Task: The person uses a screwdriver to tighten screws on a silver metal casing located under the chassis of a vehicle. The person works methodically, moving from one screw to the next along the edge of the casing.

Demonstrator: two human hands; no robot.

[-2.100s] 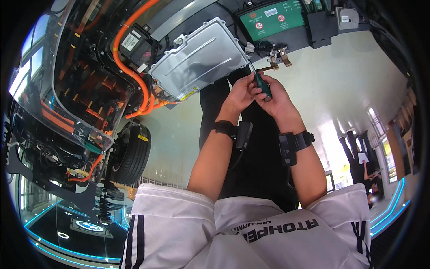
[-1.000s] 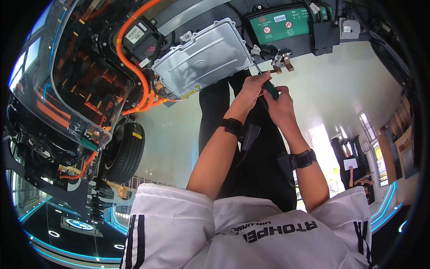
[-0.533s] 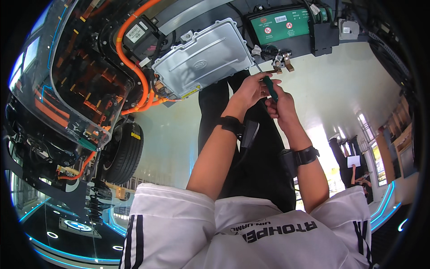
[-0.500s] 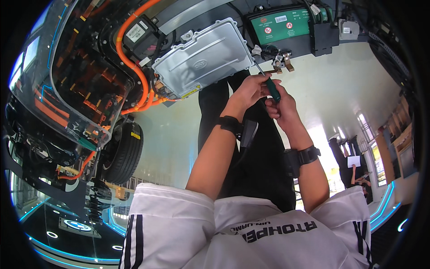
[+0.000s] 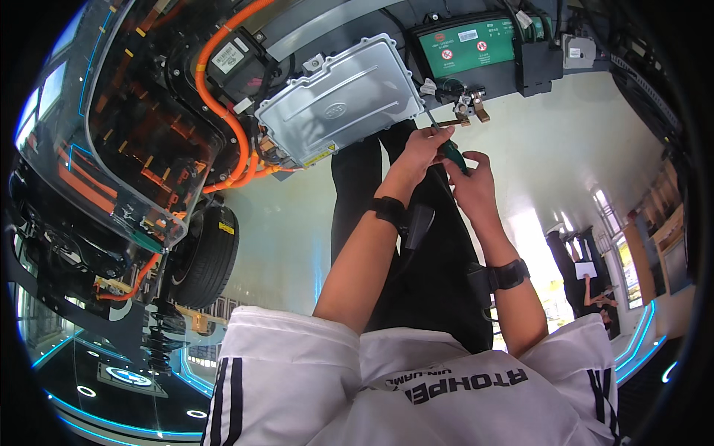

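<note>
Two bare hands meet at one screwdriver (image 5: 453,155), just off the lower right corner of a silver housing (image 5: 338,102). The left hand (image 5: 419,154) pinches it near the front of the handle; the right hand (image 5: 476,187) grips the handle's rear end between thumb and fingers. The handle is dark green, the slim shaft slanting up and left to the housing's edge; its tip is too small to make out. Ribs cross the closed housing, with a raised oval emblem mid-face and a yellow label (image 5: 320,154) bearing a warning triangle. Near the shaft, copper-coloured tabs (image 5: 482,115) stick out. Further off, a black box (image 5: 249,63) carries a white label (image 5: 227,58), and a green panel (image 5: 465,59) shows pale print and two red-ringed signs. At far left, a clear casing (image 5: 169,236) encloses orange parts (image 5: 155,176).
</note>
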